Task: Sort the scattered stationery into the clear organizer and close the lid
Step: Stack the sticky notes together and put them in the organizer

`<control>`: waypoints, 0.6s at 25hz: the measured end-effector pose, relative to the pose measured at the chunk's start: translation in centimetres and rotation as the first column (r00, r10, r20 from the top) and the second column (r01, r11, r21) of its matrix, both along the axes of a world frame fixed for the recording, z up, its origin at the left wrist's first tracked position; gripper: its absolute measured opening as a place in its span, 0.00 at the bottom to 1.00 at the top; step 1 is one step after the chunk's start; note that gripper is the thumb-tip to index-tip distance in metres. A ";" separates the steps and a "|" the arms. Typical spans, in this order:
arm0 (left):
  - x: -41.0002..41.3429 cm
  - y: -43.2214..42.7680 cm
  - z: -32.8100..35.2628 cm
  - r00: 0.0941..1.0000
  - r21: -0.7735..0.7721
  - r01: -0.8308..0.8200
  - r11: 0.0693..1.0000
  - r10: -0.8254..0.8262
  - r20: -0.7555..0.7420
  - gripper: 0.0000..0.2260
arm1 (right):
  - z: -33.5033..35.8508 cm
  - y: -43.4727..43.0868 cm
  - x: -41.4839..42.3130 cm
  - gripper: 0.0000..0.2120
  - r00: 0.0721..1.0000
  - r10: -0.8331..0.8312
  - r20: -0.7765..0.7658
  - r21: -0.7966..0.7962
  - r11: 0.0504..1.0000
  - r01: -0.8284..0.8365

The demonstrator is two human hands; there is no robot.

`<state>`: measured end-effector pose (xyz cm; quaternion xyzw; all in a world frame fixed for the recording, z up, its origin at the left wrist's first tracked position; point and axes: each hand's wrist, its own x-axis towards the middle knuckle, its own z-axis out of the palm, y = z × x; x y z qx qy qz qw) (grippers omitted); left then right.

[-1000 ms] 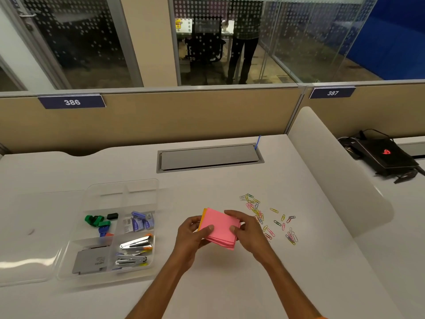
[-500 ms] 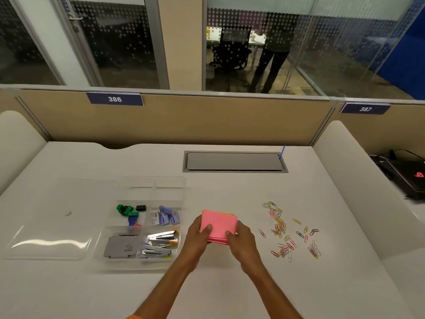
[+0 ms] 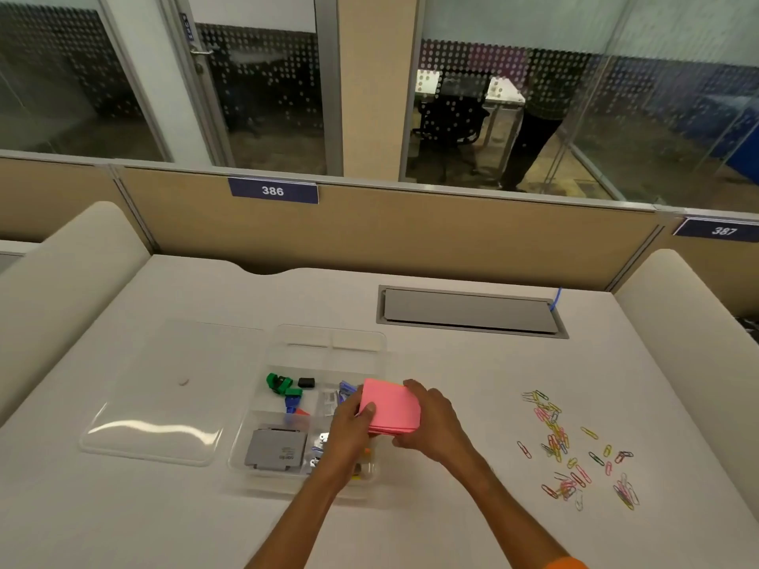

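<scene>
The pink square sticky-note pad (image 3: pixel 392 408), likely light and floppy, is pinched at its left and right edges by left hand (image 3: pixel 349 425) and right hand (image 3: pixel 431 420) over clear plastic organizer (image 3: pixel 328 342).

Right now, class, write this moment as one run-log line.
left grip, right grip: hold pink notes; where: over organizer; lid: off; paper clips: scattered

Illumination: moderate, diffuse, from overhead. Shadows on the desk (image 3: pixel 451 375): faint, soft-edged. Glare: one white streak across the clear lid (image 3: pixel 164 388). Wide-angle distortion curves the partition (image 3: pixel 410 236) toward frame edges. Overall focus: slightly soft.
</scene>
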<state>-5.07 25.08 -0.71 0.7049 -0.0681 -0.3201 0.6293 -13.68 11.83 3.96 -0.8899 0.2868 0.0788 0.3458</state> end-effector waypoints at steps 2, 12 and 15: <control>1.5 1.1 0.0 0.999 -0.009 -0.032 0.999 0.032 0.002 0.18 | 0.0 0.7 2.1 0.46 0.999 0.034 0.011 -0.024 0.999 -0.034; 9.6 5.7 -0.1 0.979 -0.100 -0.201 0.975 0.202 0.001 0.15 | -1.6 4.0 10.4 0.52 0.987 -0.160 0.018 0.452 0.882 0.135; 11.9 6.6 -0.6 0.975 -0.096 -0.213 0.972 0.218 0.045 0.13 | -2.4 5.2 12.7 0.22 0.932 -0.362 0.005 0.647 0.712 0.273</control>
